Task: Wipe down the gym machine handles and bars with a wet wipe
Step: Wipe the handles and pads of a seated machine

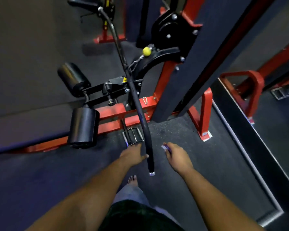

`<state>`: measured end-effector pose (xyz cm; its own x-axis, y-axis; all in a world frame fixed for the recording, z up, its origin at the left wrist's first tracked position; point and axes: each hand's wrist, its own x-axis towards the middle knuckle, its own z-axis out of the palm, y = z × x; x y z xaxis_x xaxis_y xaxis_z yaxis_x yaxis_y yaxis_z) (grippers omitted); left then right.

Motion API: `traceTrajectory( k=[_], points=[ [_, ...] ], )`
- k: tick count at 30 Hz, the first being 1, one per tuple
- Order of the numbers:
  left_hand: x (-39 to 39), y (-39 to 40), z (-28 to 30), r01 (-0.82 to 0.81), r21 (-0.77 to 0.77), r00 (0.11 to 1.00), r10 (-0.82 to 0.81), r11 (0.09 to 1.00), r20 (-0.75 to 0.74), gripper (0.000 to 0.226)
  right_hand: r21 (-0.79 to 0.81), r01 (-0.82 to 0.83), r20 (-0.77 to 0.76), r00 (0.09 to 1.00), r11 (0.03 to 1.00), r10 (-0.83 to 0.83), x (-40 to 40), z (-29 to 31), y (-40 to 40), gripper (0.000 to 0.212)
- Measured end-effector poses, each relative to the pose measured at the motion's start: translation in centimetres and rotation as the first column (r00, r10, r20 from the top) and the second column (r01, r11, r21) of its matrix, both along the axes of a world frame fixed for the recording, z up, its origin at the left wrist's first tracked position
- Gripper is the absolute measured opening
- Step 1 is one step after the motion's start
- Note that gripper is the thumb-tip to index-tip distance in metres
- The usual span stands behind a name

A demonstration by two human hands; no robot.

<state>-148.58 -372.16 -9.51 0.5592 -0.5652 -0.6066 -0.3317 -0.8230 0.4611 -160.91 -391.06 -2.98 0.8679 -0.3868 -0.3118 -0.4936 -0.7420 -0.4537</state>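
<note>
A long black pulldown bar [137, 104] hangs from a chain and runs from the upper left down to its metal-capped near end between my hands. My left hand [134, 155] is just left of the bar's near grip, fingers fairly straight, thumb tip touching or almost touching the bar. My right hand [177, 155] is to the right of the bar, apart from it, and pinches a small crumpled wet wipe [164, 147] in its fingers.
The red and black machine frame [205, 114] stands ahead, with two black roller pads [83, 127] at left and a yellow ball stop [146, 51] on the cable. A metal stirrup handle [133, 136] lies on the dark rubber floor. My bare foot [133, 180] is below.
</note>
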Motion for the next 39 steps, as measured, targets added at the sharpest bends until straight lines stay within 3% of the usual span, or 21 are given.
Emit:
traceTrajectory(
  k=[5, 10, 16, 20, 24, 27, 28, 31, 33, 35, 39],
  points=[
    [1.3, -1.9, -1.7, -0.238, 0.031, 0.965, 0.24, 0.971, -0.107, 0.086, 0.05, -0.195, 0.073, 0.979, 0.979, 0.191, 6.4, -0.6, -3.6, 0.028],
    [2.1, -4.3, -2.7, -0.473, 0.03, 0.867, 0.471, 0.881, -0.164, 0.089, 0.066, -0.456, 0.114, 0.887, 0.888, 0.447, 14.7, -2.4, -6.2, 0.039],
    [3.8, -8.5, -3.3, -0.764, 0.019, 0.632, 0.754, 0.645, -0.18, 0.084, -0.012, -0.729, 0.242, 0.662, 0.684, 0.71, 29.1, -3.9, -8.5, 0.041],
    [3.5, -11.7, -3.8, -0.875, 0.057, 0.452, 0.853, 0.481, -0.26, 0.075, -0.202, -0.823, 0.266, 0.476, 0.531, 0.838, 37.9, -3.5, -8.9, 0.037],
    [4.0, -14.2, -4.2, -0.932, 0.079, 0.327, 0.914, 0.354, -0.239, 0.053, -0.441, -0.832, 0.168, 0.291, 0.336, 0.942, 44.0, -4.6, -8.6, 0.035],
    [4.0, -14.7, -4.1, -0.947, 0.085, 0.285, 0.934, 0.309, -0.216, 0.038, -0.475, -0.862, 0.006, 0.201, 0.18, 0.98, 44.5, -5.9, -8.4, 0.053],
    [3.9, -14.7, -3.9, -0.948, 0.08, 0.286, 0.934, 0.308, -0.212, 0.038, -0.466, -0.868, -0.012, 0.198, 0.169, 0.98, 44.2, -6.4, -8.4, 0.056],
    [3.5, -14.7, -3.0, -0.954, 0.051, 0.282, 0.941, 0.297, -0.189, 0.04, -0.354, -0.888, 0.076, 0.285, 0.294, 0.955, 43.2, -7.4, -8.0, 0.045],
    [3.2, -14.9, -2.4, -0.956, 0.028, 0.284, 0.946, 0.291, -0.156, 0.041, -0.278, -0.905, 0.096, 0.307, 0.322, 0.947, 41.8, -7.6, -8.1, 0.047],
    [3.0, -15.2, -2.0, -0.955, 0.018, 0.291, 0.949, 0.296, -0.122, 0.042, -0.241, -0.941, 0.132, 0.21, 0.237, 0.969, 39.3, -7.7, -8.7, 0.053],
    [2.9, -15.4, -1.5, -0.95, 0.026, 0.306, 0.946, 0.31, -0.107, 0.042, -0.368, -0.924, 0.094, -0.146, -0.103, 0.985, 38.2, -6.9, -10.3, 0.048]
  ],
)
